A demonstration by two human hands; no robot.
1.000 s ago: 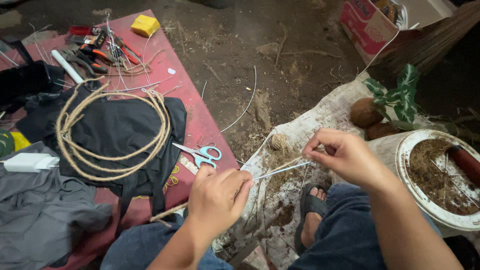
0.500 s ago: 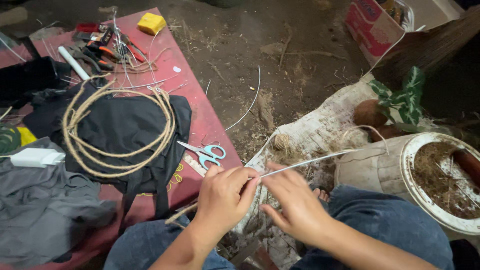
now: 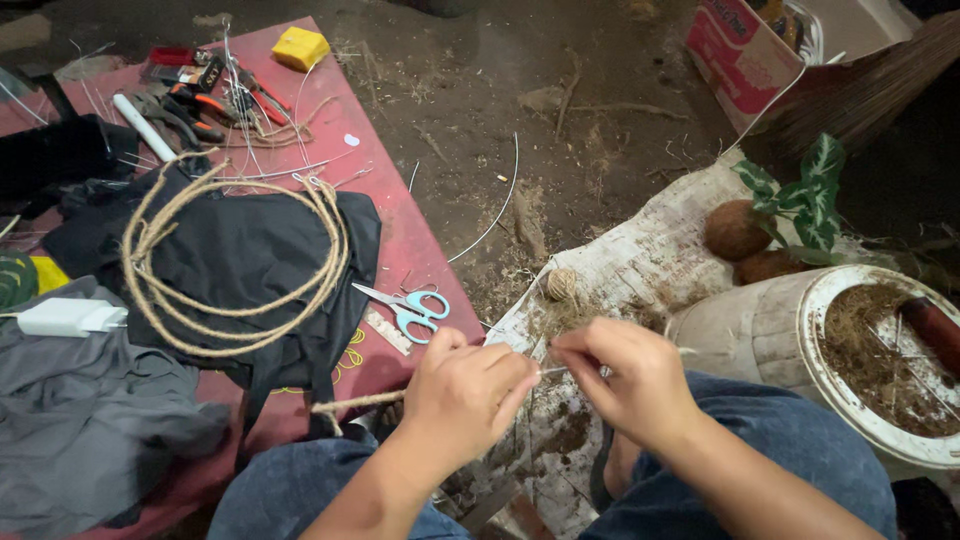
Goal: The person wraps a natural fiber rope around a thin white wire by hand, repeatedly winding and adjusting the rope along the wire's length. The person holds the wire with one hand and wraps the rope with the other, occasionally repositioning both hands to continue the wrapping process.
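Low centre of frame: left hand (image 3: 468, 385) and right hand (image 3: 628, 378) pinching thin wire (image 3: 548, 371), seemingly light, springy; best gripped near its ends.

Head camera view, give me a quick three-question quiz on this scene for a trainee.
1. True or false: the scissors lie on the red mat.
2. What do the left hand and right hand pinch between them: A) rope, B) thin wire, C) scissors?
3. What lies coiled on the black cloth?

Key: 1. True. 2. B. 3. The rope, in a loose ring.
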